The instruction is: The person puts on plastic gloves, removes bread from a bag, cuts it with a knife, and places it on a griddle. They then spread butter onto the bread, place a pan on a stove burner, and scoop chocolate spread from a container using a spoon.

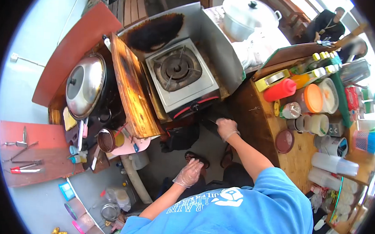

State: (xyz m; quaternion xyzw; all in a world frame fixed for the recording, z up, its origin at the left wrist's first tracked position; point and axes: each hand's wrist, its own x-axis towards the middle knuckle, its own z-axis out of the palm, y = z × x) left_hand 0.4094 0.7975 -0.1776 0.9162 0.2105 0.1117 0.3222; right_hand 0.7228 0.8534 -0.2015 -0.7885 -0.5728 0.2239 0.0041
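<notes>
Both of my hands wear clear plastic gloves. My right hand [227, 129] is closed in front of the stove, between it and the wooden counter. A thin dark piece shows at its fingers against a dark background, too unclear to name. Lower down, my left hand [188, 174] hangs in front of my body with its fingers stretched out and nothing in them. Beyond my hands stands a single-burner gas stove [182, 75], with no pot on its burner. A black plastic bag [182, 138] hangs below the stove, nearest to my left hand.
On the right, a wooden counter [296, 172] holds a red squeeze bottle [280, 90], an orange-lidded tub [313, 98] and several containers. A lidded wok [85, 86] stands left behind a scorched wooden board [132, 89]. A large pot [246, 19] sits behind the metal windshield. Two people are at top right.
</notes>
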